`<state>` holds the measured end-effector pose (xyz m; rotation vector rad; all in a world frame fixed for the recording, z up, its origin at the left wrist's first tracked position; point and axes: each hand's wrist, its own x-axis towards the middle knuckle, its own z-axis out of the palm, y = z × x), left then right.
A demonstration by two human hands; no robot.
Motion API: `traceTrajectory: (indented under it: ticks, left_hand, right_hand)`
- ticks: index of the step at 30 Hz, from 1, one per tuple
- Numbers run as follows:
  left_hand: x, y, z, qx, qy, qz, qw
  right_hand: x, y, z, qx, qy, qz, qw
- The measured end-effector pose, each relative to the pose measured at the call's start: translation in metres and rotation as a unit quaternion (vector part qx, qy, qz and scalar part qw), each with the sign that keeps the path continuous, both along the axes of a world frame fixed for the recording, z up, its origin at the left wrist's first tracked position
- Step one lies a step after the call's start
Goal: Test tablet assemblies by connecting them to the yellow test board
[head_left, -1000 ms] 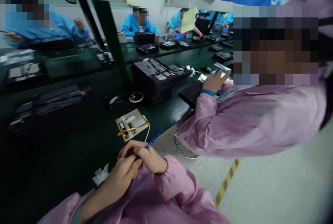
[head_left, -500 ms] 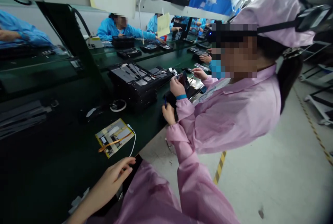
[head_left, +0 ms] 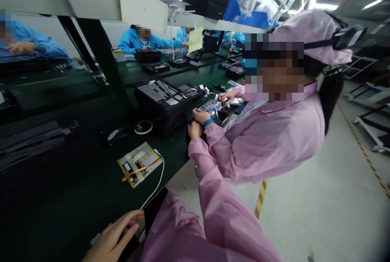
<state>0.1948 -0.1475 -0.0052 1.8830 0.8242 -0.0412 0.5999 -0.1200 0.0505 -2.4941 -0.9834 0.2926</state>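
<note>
L hand (head_left: 112, 235) at table (head_left: 61, 197) edge, grip open, holding nothing, near end of white cable (head_left: 158, 180) from yellow panel (head_left: 139, 164). R hand (head_left: 195, 129) out by black tray stack (head_left: 161, 105), just beside co-worker's hands (head_left: 201, 115); grip can't tell, no item visible. Those hands on clear-wrapped device (head_left: 211, 109), stack's right side.

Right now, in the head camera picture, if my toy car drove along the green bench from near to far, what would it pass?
Left hand → flat circuit panel with orange ribbon → white tape roll → stack of black trays → farther black tray
</note>
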Motion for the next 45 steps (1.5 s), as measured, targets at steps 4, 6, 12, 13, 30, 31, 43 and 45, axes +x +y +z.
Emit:
traceTrajectory:
  ticks: [4, 6, 12, 13, 30, 31, 43, 45]
  left_hand:
    - [-0.010, -0.002, 0.010, 0.009, -0.016, 0.027, 0.999]
    - [-0.021, -0.001, 0.020, 0.024, -0.032, 0.074, 0.996]
    - [-0.083, 0.012, 0.056, 0.114, -0.083, 0.279, 0.950]
    - [-0.091, 0.015, 0.061, 0.130, -0.091, 0.320, 0.934]
    - [-0.094, 0.195, 0.053, 0.321, -0.166, 0.602, 0.712]
    - [-0.095, 0.186, 0.059, 0.329, -0.174, 0.599, 0.709]
    - [-0.114, -0.025, -0.005, 0.247, -0.174, 0.570, 0.765]
    - [-0.125, -0.024, -0.017, 0.260, -0.119, 0.571, 0.769]
  right_hand:
    - [-0.019, -0.002, 0.001, -0.012, -0.055, -0.068, 0.996]
    - [-0.041, -0.005, 0.002, -0.002, -0.084, -0.044, 0.996]
    - [-0.123, 0.022, 0.008, 0.247, -0.050, 0.279, 0.927]
    - [-0.138, 0.039, 0.011, 0.264, -0.007, 0.321, 0.909]
    - [-0.273, 0.206, 0.023, 0.177, 0.137, 0.273, 0.936]
    - [-0.270, 0.199, 0.026, 0.188, 0.160, 0.266, 0.932]
    - [-0.230, -0.011, -0.073, 0.181, 0.154, 0.305, 0.922]
    - [-0.247, -0.009, -0.084, 0.164, 0.109, 0.336, 0.921]
